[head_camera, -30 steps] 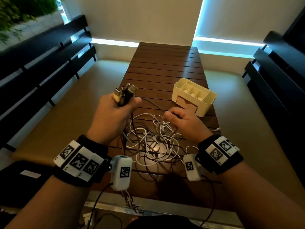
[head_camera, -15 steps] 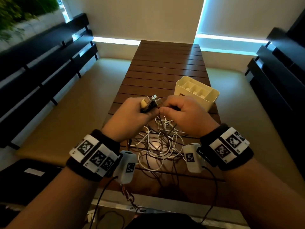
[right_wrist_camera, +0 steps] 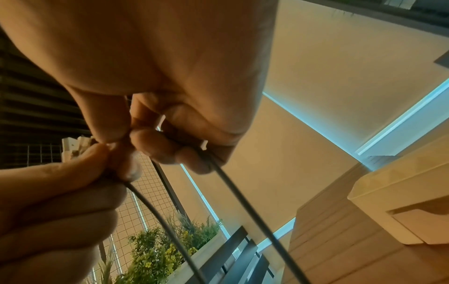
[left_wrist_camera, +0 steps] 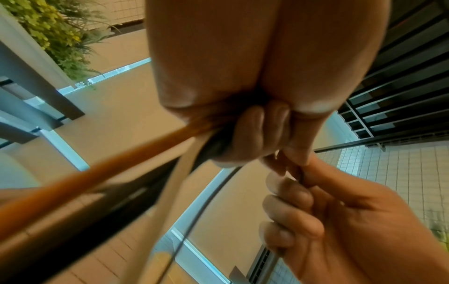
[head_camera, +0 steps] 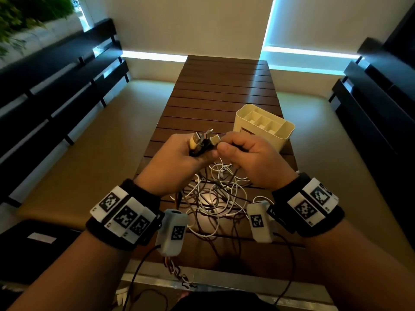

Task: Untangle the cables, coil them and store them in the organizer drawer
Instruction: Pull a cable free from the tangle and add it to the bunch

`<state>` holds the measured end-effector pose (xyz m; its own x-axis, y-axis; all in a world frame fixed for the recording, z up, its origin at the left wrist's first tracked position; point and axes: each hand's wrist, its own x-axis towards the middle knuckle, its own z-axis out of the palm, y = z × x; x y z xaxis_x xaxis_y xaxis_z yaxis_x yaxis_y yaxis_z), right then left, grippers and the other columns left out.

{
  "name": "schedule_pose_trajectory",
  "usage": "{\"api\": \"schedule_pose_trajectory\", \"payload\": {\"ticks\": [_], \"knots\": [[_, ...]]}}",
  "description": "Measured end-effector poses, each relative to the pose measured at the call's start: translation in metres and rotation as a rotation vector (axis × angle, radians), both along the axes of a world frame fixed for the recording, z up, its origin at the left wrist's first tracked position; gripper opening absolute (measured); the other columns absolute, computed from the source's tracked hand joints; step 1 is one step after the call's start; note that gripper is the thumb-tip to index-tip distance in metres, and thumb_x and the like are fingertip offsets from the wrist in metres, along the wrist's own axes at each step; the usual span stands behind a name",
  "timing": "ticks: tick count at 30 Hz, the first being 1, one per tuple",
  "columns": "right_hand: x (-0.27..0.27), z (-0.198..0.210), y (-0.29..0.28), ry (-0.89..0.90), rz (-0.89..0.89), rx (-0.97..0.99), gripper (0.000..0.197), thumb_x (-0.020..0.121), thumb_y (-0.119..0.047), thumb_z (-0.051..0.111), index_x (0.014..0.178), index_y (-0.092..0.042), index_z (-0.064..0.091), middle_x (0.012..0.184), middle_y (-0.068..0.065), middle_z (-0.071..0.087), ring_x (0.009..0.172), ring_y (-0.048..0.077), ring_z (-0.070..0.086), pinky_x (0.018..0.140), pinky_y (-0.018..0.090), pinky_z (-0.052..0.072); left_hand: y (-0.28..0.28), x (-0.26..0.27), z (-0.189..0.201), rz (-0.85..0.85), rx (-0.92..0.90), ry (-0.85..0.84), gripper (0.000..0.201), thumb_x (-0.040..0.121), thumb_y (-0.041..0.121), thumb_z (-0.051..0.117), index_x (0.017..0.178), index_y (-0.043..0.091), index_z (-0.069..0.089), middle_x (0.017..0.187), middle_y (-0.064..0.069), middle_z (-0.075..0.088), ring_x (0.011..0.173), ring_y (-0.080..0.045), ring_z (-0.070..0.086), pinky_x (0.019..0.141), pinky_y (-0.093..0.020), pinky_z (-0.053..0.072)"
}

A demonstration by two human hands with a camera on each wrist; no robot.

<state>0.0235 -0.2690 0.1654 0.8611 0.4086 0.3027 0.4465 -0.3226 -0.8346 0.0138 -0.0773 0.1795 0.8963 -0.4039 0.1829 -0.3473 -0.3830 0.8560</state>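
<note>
Dim room, pale wall, cyan light strips low along it. Dark slatted benches (head_camera: 58, 86) on both sides; green plants (head_camera: 27, 16) at far left. A long slatted wooden desk (head_camera: 224, 86) runs away from the person down the middle.

Landmark: the cream organizer (head_camera: 283, 135), standing on the desk right of centre, open compartments on top, a drawer front low on its near face.

Left of the organizer, raised above the desk, the left hand (head_camera: 175, 160). Its grip is clenched round a bundle of cable ends (head_camera: 203, 141): several plugs, one yellow, others dark with metal tips, stick up out of the fist. In the left wrist view an orange cable (left_wrist_camera: 102, 165), a pale one and dark ones trail out from under the curled fingers (left_wrist_camera: 252, 134).

Just left of the organizer and nearer the person, the right hand (head_camera: 251, 162) touches the left at the thumbs. Its grip pinches a thin dark cable (right_wrist_camera: 245, 203) between thumb and forefinger, right beside the plug bundle; the other fingers are curled in. In the right wrist view this cable hangs down from the fingers in two strands.

Nearer the person than the organizer, below both hands, the tangle of cables (head_camera: 215, 198) lies on the desk: white and dark loops crossing each other, uncoiled. Strands rise from it to both hands.

Both wrists carry black bands with square-patterned tags and a small white camera box.
</note>
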Motion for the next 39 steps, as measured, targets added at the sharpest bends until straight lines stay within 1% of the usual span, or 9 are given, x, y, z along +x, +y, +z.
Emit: {"api": "schedule_pose_trajectory", "payload": {"ticks": [2,7,11,14,18,23,26,31,39], "knots": [[-0.003,-0.005,-0.002,0.054,0.055,0.066,0.023,0.100,-0.016,0.051,0.104,-0.036,0.064,0.074,-0.022,0.064,0.066,-0.002,0.058,0.063,0.014,0.045,0.003,0.000,0.001,0.049,-0.016,-0.028,0.007,0.092,0.016,0.066,0.086,0.018,0.068,0.057,0.023,0.061,0.053,0.007,0.055,0.053,-0.006,0.038],[-0.004,-0.031,-0.004,0.175,0.106,0.155,0.030,0.099,-0.022,0.051,0.120,-0.039,0.064,0.091,0.026,0.058,0.066,0.014,0.050,0.061,0.026,0.047,0.009,-0.004,-0.005,0.141,0.034,-0.121,0.012,0.090,0.024,0.069,0.088,0.012,0.073,0.072,0.003,0.069,0.066,-0.013,0.063,0.059,-0.023,0.049],[0.004,-0.051,-0.023,0.258,-0.123,0.061,0.014,0.100,-0.023,0.055,0.099,-0.020,0.069,0.066,-0.013,0.060,0.060,0.004,0.052,0.061,0.023,0.048,0.031,-0.002,-0.003,0.351,-0.238,0.014,0.021,0.093,0.026,0.063,0.073,0.022,0.062,0.053,0.005,0.048,0.045,-0.013,0.043,0.047,-0.029,0.040],[0.007,-0.066,-0.038,0.338,-0.226,-0.018,0.014,0.098,-0.027,0.057,0.093,-0.020,0.069,0.069,-0.009,0.059,0.059,0.003,0.051,0.062,0.027,0.046,0.051,0.000,0.002,0.372,-0.332,0.077,0.027,0.095,0.025,0.061,0.068,0.025,0.058,0.055,-0.002,0.040,0.045,-0.019,0.036,0.048,-0.031,0.037],[0.006,-0.038,-0.025,0.181,-0.294,-0.025,0.015,0.099,-0.028,0.054,0.091,-0.028,0.067,0.070,-0.018,0.059,0.060,-0.004,0.053,0.057,0.012,0.043,0.049,0.004,-0.002,0.390,0.048,0.105,0.018,0.093,0.027,0.065,0.080,0.014,0.068,0.052,0.005,0.046,0.045,-0.013,0.039,0.053,-0.030,0.037],[0.005,0.003,-0.008,-0.018,-0.230,-0.152,0.010,0.097,-0.031,0.059,0.093,-0.028,0.068,0.084,-0.006,0.067,0.078,0.011,0.061,0.070,0.024,0.049,0.028,-0.001,0.002,0.502,0.160,-0.049,0.018,0.095,0.026,0.063,0.079,0.023,0.058,0.072,0.003,0.056,0.064,-0.010,0.049,0.056,-0.023,0.038],[0.002,0.013,0.001,-0.085,-0.173,-0.181,0.010,0.098,-0.030,0.058,0.094,-0.029,0.067,0.082,-0.005,0.067,0.075,0.012,0.060,0.066,0.023,0.048,0.014,-0.007,0.007,0.327,0.116,-0.096,0.008,0.095,0.025,0.063,0.099,0.031,0.061,0.084,0.016,0.059,0.075,0.002,0.055,0.064,-0.012,0.040],[-0.006,0.019,0.003,-0.136,-0.146,-0.066,0.010,0.097,-0.027,0.058,0.091,-0.028,0.067,0.078,-0.004,0.063,0.070,0.011,0.057,0.061,0.022,0.045,0.013,-0.008,-0.001,0.145,0.093,-0.055,0.022,0.093,0.027,0.067,0.087,0.006,0.065,0.062,0.009,0.058,0.055,-0.009,0.049,0.057,-0.028,0.040],[-0.048,0.001,-0.005,0.271,-0.075,-0.226,0.026,0.089,-0.049,0.057,0.096,-0.031,0.075,0.081,-0.012,0.066,0.074,-0.001,0.060,0.070,0.022,0.046,0.025,-0.009,-0.009,0.177,-0.046,0.045,0.024,0.095,0.023,0.063,0.090,-0.001,0.066,0.048,0.013,0.049,0.045,0.000,0.041,0.052,-0.020,0.037]]}}
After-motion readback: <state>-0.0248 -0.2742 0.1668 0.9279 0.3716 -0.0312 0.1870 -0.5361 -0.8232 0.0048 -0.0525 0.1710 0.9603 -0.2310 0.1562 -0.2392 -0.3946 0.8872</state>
